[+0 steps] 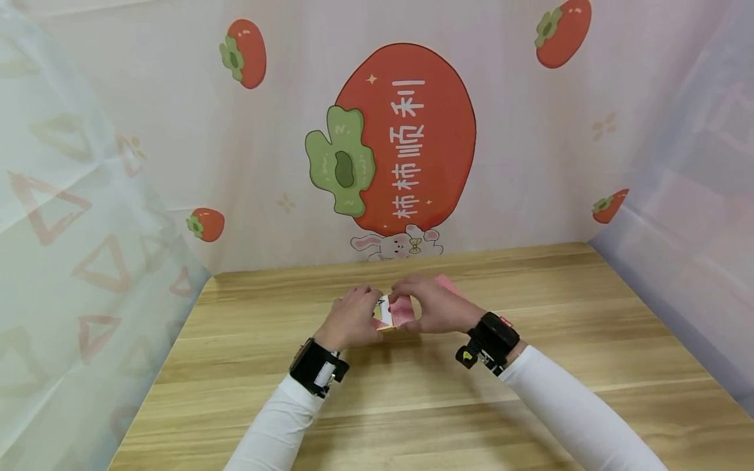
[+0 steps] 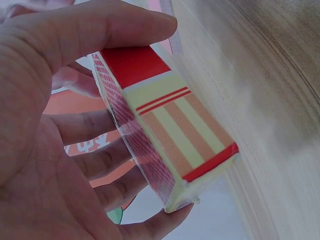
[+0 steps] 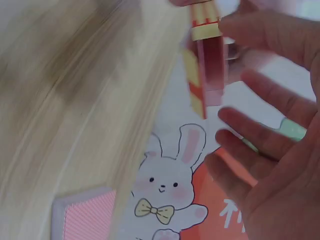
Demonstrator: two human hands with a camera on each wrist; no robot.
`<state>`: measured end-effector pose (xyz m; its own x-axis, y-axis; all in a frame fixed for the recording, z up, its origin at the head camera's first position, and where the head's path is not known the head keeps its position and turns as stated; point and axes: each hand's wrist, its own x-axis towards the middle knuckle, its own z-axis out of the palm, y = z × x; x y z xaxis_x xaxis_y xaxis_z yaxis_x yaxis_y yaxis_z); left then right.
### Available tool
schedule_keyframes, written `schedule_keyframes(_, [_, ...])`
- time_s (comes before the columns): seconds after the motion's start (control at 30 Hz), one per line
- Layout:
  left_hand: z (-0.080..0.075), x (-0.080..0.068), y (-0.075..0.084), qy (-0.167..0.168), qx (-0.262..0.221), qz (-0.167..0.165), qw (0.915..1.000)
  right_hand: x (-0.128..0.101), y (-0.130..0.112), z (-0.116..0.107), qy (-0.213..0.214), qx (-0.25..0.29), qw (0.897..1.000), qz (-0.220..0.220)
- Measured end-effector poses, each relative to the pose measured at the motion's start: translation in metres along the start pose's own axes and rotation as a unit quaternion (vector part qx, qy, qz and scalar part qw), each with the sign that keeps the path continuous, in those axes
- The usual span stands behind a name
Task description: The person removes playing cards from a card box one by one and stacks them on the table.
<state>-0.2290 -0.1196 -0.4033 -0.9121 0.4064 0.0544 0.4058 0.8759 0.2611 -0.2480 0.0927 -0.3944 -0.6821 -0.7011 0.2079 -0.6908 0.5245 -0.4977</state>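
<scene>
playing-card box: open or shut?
Open, it appears. In the right wrist view, a flap juts out at the end of the playing-card box, exposing a dark hollow.

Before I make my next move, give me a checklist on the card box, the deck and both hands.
1. Card box held: ok, gripped in the left hand.
2. End flap open: ok, it juts out beside the mouth.
3. Card box empty right through: cannot tell, its depth is not clearly shown.
4. Right hand unloaded: ok, fingers spread beside the box; whether the thumb touches it, cannot tell.
5. Deck in hand: not ok, it lies on the table, apart from the fingers.
</scene>
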Motion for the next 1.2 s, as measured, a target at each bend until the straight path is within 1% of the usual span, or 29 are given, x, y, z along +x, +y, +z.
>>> schedule_keyframes(0.03, [0.0,0.0,0.0,0.0,0.0,0.001,1.0,0.001,0.0,0.0,-0.007,-0.007,1.0,-0.012])
schedule_keyframes(0.07, [0.0,0.0,0.001,0.001,0.001,0.001,1.0,0.001,0.0,0.001,-0.013,-0.012,1.0,-0.015])
schedule_keyframes(0.17, [0.0,0.0,0.001,0.002,0.003,0.004,1.0,0.002,0.0,0.002,-0.021,-0.017,1.0,-0.006])
schedule_keyframes(0.27, [0.0,0.0,0.002,0.004,0.003,0.009,1.0,0.001,0.001,0.002,-0.021,-0.026,0.999,0.007])
schedule_keyframes(0.37, [0.0,0.0,0.002,0.004,0.001,0.012,0.9999,0.0,0.003,0.001,-0.025,-0.04,0.999,0.006])
schedule_keyframes(0.6, [-0.001,-0.002,0.003,0.002,-0.003,0.011,0.9999,-0.004,0.003,-0.004,-0.055,-0.086,0.995,0.003])
schedule_keyframes(0.77, [-0.002,-0.004,0.003,0.001,-0.004,0.007,1.0,-0.009,0.005,-0.005,-0.062,-0.111,0.992,0.0])
schedule_keyframes(1.03, [-0.002,-0.006,0.0,-0.003,-0.006,-0.002,1.0,-0.014,0.008,-0.006,-0.065,-0.103,0.992,0.009])
schedule_keyframes(1.2, [-0.001,-0.008,-0.005,0.007,-0.002,-0.009,0.9999,-0.016,0.012,-0.012,-0.069,-0.086,0.994,0.022])
